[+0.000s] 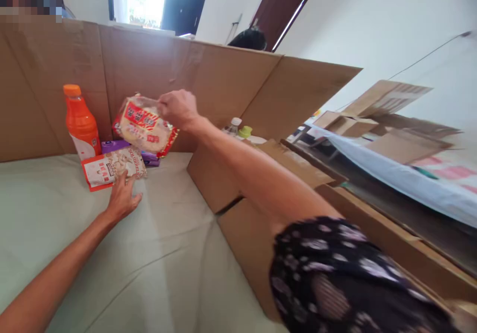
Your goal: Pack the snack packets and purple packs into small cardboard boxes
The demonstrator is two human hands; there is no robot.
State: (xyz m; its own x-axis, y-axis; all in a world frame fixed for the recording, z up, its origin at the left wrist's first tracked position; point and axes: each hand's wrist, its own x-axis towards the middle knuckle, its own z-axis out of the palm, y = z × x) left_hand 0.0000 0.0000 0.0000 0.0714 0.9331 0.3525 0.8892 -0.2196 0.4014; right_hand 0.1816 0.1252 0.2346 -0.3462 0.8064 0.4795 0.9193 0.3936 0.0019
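The biggest thing near me is the pale green cloth (164,253), and I cannot tell what is under it. A tall cardboard wall (149,69) stands along the back. On my right is a big cardboard box (246,228), and my right arm goes over it, so part of it is hidden.

The orange bottle (82,129) stands up by the wall, at the left end of the little group. My right hand (179,108) pinches the top corner of the red and clear packet (146,126). The packet hangs tilted in front of the wall, over the other snacks. I think this is the part where I hold it up and move it. From here, a good move calls for a tight pinch and a slow arm, so the packet does not bump the bottle.

My left hand (122,200) has its fingers spread, with the tips at the low edge of the white and orange bag (114,168). They look like they touch it, but I cannot tell if they push. I think that hand should be gentle there. The purple pack (152,160) is mostly hidden behind that bag and under the hanging packet.

The smallest bits are a white cap (236,122) and a green cap (245,131) past my arm. I cannot see all of what they sit on. The small words on the packet are too blurry to read.
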